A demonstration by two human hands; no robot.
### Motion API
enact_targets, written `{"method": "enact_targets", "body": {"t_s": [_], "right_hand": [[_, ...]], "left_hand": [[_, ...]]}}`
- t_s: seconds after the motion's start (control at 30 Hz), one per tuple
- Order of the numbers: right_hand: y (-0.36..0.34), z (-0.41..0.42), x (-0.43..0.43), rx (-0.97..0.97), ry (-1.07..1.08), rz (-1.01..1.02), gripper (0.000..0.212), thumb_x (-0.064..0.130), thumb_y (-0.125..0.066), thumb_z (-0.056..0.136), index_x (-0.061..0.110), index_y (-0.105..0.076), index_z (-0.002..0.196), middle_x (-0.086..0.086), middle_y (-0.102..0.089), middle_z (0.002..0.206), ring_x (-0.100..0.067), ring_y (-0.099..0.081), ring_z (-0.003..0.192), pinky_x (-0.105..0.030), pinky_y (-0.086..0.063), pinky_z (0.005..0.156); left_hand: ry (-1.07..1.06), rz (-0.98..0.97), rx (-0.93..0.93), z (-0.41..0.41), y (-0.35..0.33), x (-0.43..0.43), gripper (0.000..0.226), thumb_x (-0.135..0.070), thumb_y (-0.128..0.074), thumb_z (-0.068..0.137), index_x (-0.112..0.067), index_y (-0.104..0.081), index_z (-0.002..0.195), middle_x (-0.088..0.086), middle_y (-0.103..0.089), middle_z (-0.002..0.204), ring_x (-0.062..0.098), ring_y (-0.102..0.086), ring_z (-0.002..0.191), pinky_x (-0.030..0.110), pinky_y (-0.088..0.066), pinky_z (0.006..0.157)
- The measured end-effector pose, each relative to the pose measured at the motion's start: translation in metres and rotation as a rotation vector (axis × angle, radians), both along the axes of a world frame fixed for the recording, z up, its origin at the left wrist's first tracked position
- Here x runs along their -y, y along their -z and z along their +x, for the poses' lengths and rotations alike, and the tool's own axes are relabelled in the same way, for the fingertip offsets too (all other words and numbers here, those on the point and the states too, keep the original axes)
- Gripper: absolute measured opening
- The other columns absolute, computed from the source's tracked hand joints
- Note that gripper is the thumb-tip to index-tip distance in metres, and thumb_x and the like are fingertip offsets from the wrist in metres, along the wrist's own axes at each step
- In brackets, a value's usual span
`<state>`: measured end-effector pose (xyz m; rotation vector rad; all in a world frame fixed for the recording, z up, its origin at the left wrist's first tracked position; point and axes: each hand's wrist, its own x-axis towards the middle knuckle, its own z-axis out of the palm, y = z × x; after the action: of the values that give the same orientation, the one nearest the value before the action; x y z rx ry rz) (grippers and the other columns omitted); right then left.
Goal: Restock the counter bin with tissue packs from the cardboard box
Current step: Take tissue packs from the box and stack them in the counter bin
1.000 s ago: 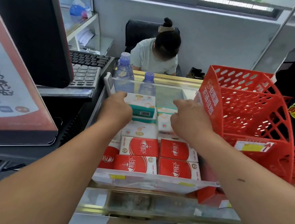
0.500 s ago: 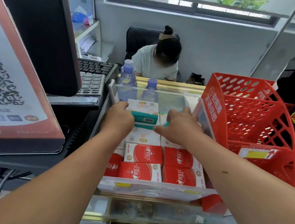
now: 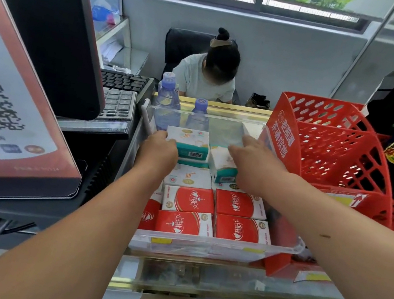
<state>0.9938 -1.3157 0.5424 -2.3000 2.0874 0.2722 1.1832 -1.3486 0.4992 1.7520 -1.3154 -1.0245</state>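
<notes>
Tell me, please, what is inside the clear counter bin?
In front lie red tissue packs; white-and-teal packs are stacked behind. Lower layers are covered, and the left hand and right hand hide some back packs.

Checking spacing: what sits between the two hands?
Head view: teal-and-white tissue packs lie between the left hand and right hand, inside the clear bin.

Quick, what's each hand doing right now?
Left hand: against the stacked tissue pack; grip cannot be told.
Right hand: open, fingers straight, over a tilted tissue pack.
</notes>
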Motion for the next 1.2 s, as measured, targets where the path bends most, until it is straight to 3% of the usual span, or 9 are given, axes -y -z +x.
{"method": "enact_targets", "body": {"t_s": [0.07, 0.17, 0.3, 0.4, 0.5, 0.63, 0.73, 0.97, 1.2], "right_hand": [[0.001, 0.004, -0.004, -0.05, -0.005, 0.0, 0.04, 0.024, -0.061, 0.087, 0.025, -0.057, 0.127, -0.004, -0.054, 0.12, -0.027, -0.054, 0.112, -0.039, -0.052, 0.08], [0.008, 0.007, -0.006, -0.081, -0.031, 0.069, 0.045, 0.025, -0.054, 0.088, 0.026, -0.053, 0.133, -0.002, -0.058, 0.122, -0.026, -0.06, 0.105, -0.036, -0.054, 0.071], [0.022, 0.01, 0.006, -0.082, 0.04, 0.126, 0.056, 0.019, -0.049, 0.094, 0.014, -0.034, 0.148, -0.014, -0.043, 0.142, -0.034, -0.049, 0.124, -0.043, -0.051, 0.09], [0.028, 0.009, 0.014, 0.004, 0.113, 0.14, 0.076, 0.02, -0.051, 0.096, 0.011, -0.005, 0.157, -0.021, -0.01, 0.161, -0.043, -0.015, 0.146, -0.055, -0.032, 0.114], [0.031, 0.01, 0.014, 0.078, 0.134, 0.099, 0.08, 0.024, -0.049, 0.099, 0.018, 0.006, 0.157, -0.017, 0.005, 0.164, -0.041, 0.003, 0.15, -0.058, -0.023, 0.116], [0.038, 0.015, 0.011, 0.075, 0.126, 0.054, 0.075, 0.023, -0.05, 0.096, 0.013, -0.005, 0.156, -0.021, -0.004, 0.162, -0.046, -0.007, 0.147, -0.056, -0.027, 0.114], [0.039, 0.013, 0.014, 0.132, 0.129, 0.088, 0.08, 0.021, -0.048, 0.097, 0.015, 0.004, 0.157, -0.02, 0.004, 0.163, -0.044, 0.005, 0.149, -0.056, -0.015, 0.118], [0.039, 0.013, 0.006, 0.178, 0.129, 0.015, 0.078, 0.02, -0.049, 0.096, 0.018, 0.0, 0.157, -0.018, 0.002, 0.164, -0.04, 0.004, 0.15, -0.053, -0.014, 0.12], [0.015, 0.03, -0.027, 0.235, 0.143, -0.061, 0.07, 0.021, -0.046, 0.097, 0.021, -0.01, 0.156, -0.015, -0.01, 0.163, -0.036, -0.01, 0.149, -0.051, -0.02, 0.119]], "left_hand": [[0.002, 0.009, -0.013, 0.0, 0.002, 0.001, 0.04, -0.033, -0.042, 0.092, -0.02, -0.062, 0.125, 0.007, -0.064, 0.128, 0.03, -0.062, 0.112, 0.048, -0.053, 0.097], [-0.008, 0.024, -0.034, 0.0, 0.005, 0.004, 0.048, -0.042, -0.039, 0.082, -0.022, -0.064, 0.118, 0.006, -0.066, 0.124, 0.03, -0.063, 0.11, 0.048, -0.053, 0.097], [-0.018, 0.016, -0.046, -0.003, 0.002, 0.003, 0.047, -0.048, -0.037, 0.085, -0.022, -0.064, 0.112, 0.006, -0.066, 0.119, 0.029, -0.062, 0.108, 0.05, -0.053, 0.096], [-0.039, 0.015, -0.085, -0.004, 0.0, 0.003, 0.046, -0.052, -0.037, 0.089, -0.023, -0.063, 0.114, 0.004, -0.065, 0.118, 0.027, -0.062, 0.107, 0.051, -0.051, 0.097], [-0.053, 0.027, -0.134, -0.006, -0.005, 0.003, 0.051, -0.056, -0.036, 0.088, -0.024, -0.063, 0.117, 0.004, -0.064, 0.12, 0.027, -0.06, 0.109, 0.051, -0.049, 0.1], [0.001, 0.02, -0.127, -0.011, -0.004, 0.005, 0.036, -0.047, -0.038, 0.104, -0.025, -0.059, 0.123, 0.001, -0.059, 0.12, 0.025, -0.056, 0.112, 0.045, -0.046, 0.104], [0.029, 0.03, -0.165, -0.012, -0.001, 0.007, 0.03, -0.047, -0.037, 0.105, -0.028, -0.057, 0.116, 0.004, -0.063, 0.117, 0.023, -0.06, 0.106, 0.041, -0.049, 0.096], [0.031, -0.001, -0.175, -0.008, -0.014, -0.006, 0.051, -0.062, -0.038, 0.094, -0.028, -0.06, 0.124, 0.004, -0.066, 0.118, 0.026, -0.061, 0.109, 0.049, -0.049, 0.1], [0.092, -0.101, -0.178, 0.007, -0.032, -0.037, 0.043, -0.05, -0.034, 0.105, -0.022, -0.061, 0.123, 0.0, -0.064, 0.118, 0.019, -0.059, 0.105, 0.039, -0.049, 0.094]]}}
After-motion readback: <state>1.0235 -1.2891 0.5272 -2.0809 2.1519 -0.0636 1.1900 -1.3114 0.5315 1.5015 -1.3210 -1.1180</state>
